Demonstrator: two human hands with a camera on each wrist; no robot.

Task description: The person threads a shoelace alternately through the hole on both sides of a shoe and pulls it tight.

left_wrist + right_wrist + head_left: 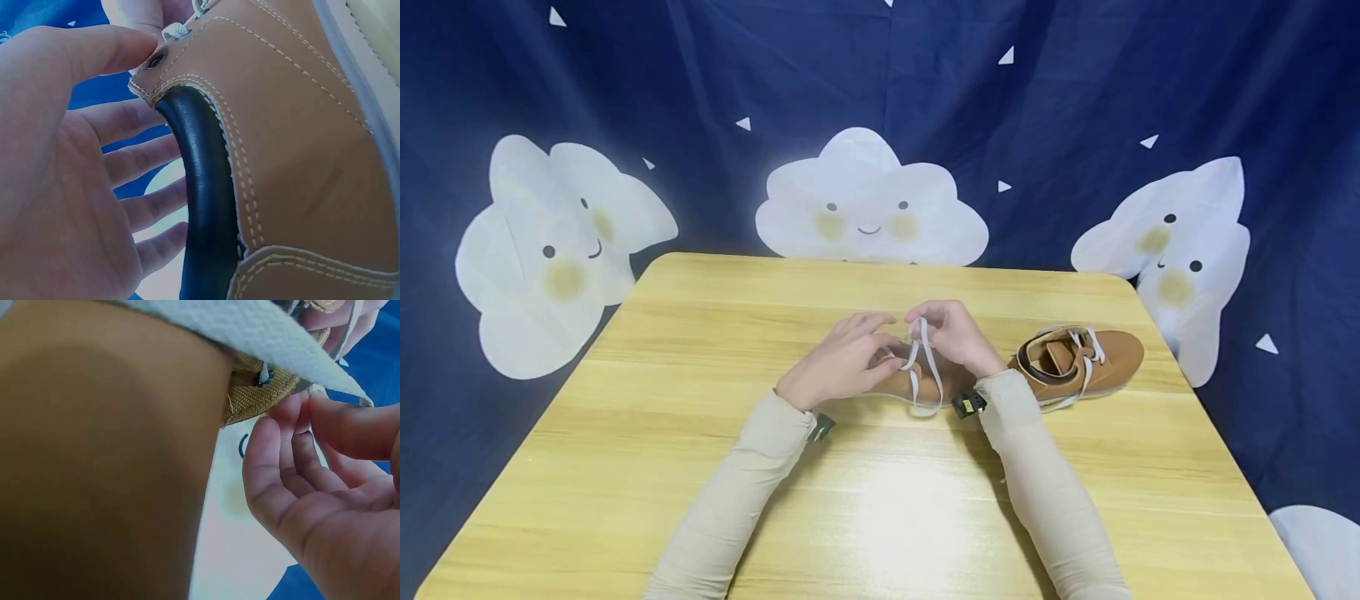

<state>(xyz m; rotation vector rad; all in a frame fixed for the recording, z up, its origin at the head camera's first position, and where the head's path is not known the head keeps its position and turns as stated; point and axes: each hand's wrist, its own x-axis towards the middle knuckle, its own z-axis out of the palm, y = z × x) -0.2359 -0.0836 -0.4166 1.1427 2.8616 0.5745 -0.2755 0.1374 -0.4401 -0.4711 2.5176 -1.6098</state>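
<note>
A brown shoe [891,385] with a white shoelace [262,334] sits mid-table, partly covered by both hands. At its opening, the left hand [841,360] pinches the eyelet flap: in the left wrist view the thumb [119,53] lies by an eyelet [157,60] and the fingers pass behind the flap, beside the black padded collar [203,169]. From the other side, the right hand [958,337] pinches the lace between thumb and forefinger, close to the shoe's tan tongue [275,394]. A long loop of lace hangs down the shoe's near side.
To the right of the right wrist stands a matching brown shoe [1118,360], its white lace tied, toe pointing right. Both rest on a wood-grain table [700,317]. Behind it hangs a dark blue curtain [820,75] printed with smiling clouds.
</note>
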